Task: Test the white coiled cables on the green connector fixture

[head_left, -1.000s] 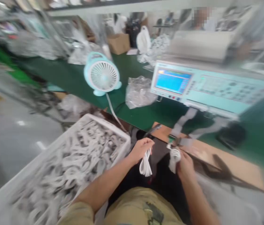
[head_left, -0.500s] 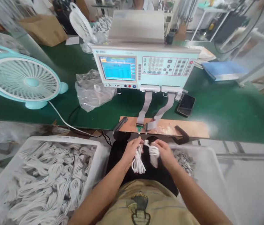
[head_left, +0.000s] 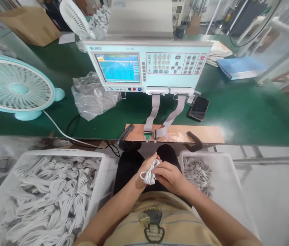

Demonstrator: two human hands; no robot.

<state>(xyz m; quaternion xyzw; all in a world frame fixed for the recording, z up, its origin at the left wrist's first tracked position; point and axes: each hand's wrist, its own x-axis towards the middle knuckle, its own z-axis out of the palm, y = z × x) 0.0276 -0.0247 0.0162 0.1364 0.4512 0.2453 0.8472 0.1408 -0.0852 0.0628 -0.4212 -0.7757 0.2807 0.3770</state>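
A small coiled bundle of white cable point(head_left: 148, 176) lies between my hands, just above my lap. My left hand point(head_left: 144, 166) is closed around its left side and far end. From the right, the fingers of my right hand point(head_left: 169, 175) press onto the same coil; its fingertips are partly lost among the loops. The cable's connector ends cannot be made out. Beyond my hands, at the table edge, two grey ribbon cables point(head_left: 156, 111) run from a tester with a lit blue screen point(head_left: 118, 68) to small sockets point(head_left: 148, 136) on a copper-coloured board point(head_left: 195, 131).
At my left stands a white bin point(head_left: 102, 171) heaped with coiled cables; a second bin point(head_left: 233, 177) with fewer is at my right. Black clamps point(head_left: 195, 141) hold the board. The green table point(head_left: 239, 116) also bears a fan point(head_left: 18, 89), plastic bag point(head_left: 94, 97), phone point(head_left: 199, 108) and blue folder point(head_left: 241, 67).
My hands have come together and slightly lower. Earlier each held a separate-looking white coil; now one bundle shows between them. The whole view has shifted a little.
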